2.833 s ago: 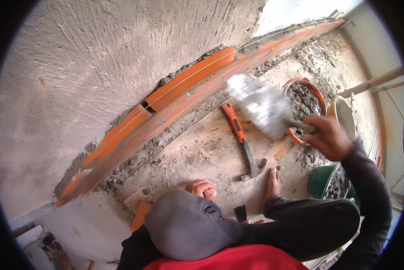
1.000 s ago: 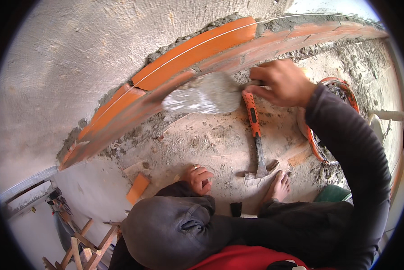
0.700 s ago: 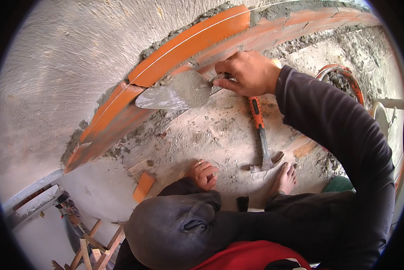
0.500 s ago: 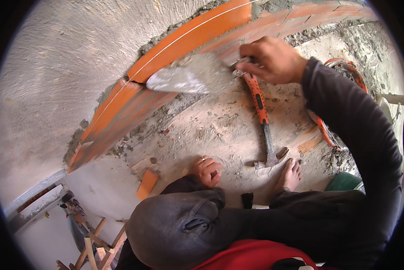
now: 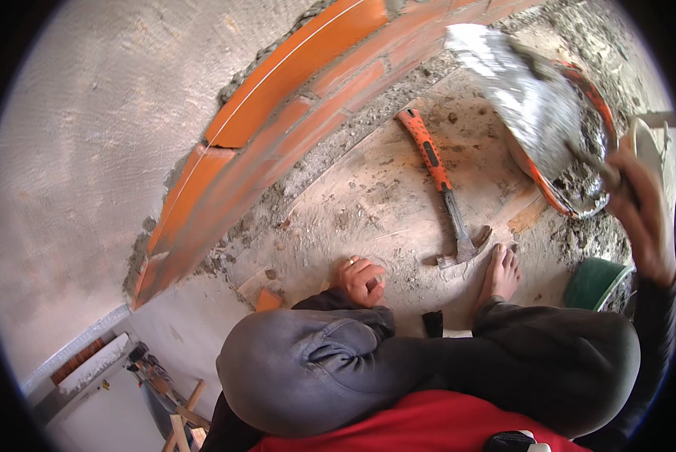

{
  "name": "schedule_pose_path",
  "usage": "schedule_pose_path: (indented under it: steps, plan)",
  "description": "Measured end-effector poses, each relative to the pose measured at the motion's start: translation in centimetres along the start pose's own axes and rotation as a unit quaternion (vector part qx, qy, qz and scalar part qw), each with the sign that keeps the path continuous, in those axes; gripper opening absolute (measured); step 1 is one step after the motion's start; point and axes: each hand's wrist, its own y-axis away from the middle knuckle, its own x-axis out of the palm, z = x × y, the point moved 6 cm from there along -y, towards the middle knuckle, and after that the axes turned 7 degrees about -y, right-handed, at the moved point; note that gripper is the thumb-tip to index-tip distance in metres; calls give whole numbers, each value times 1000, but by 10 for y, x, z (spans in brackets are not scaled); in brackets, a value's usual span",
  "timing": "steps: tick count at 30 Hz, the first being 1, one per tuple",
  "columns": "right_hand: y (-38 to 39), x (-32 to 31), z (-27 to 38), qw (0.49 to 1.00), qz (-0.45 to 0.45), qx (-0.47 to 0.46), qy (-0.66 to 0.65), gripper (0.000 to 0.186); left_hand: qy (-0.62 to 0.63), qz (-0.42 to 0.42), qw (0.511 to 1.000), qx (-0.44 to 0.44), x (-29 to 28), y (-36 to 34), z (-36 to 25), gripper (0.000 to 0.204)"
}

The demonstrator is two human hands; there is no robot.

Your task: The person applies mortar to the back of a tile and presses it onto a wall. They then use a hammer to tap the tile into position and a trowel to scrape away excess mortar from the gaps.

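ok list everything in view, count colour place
floor: 1, beige, centre
wall: 1, beige, left
brickwork: 1, orange, along wall
string: 1, white, along brickwork
bucket: 1, orange rim, upper right
mortar: some, grey, in bucket
trowel: 1, silvery, over bucket
hammer: 1, orange handle, on floor
tub: 1, green, right
container: 1, pale, right edge
brick piece: 1, orange, left of centre
sticks: several, brown, lower left
shirt: 1, red, bottom
knees: 2, grey, bottom
foot: 1, bare, beside hammer
left grip: 1, bare, lower centre
right grip: 1, bare, on trowel
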Motion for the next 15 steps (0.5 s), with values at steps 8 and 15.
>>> schedule_pose_path:
  steps: [8, 15]
  plan:
    - [178, 27, -25, 937, -115, 311, -108, 33, 104, 28, 993, -57, 3, 19, 37, 24]
    - [231, 93, -65, 867, -308, 375, -116, 44, 176, 209, 951, -143, -62, -31, 30, 29]
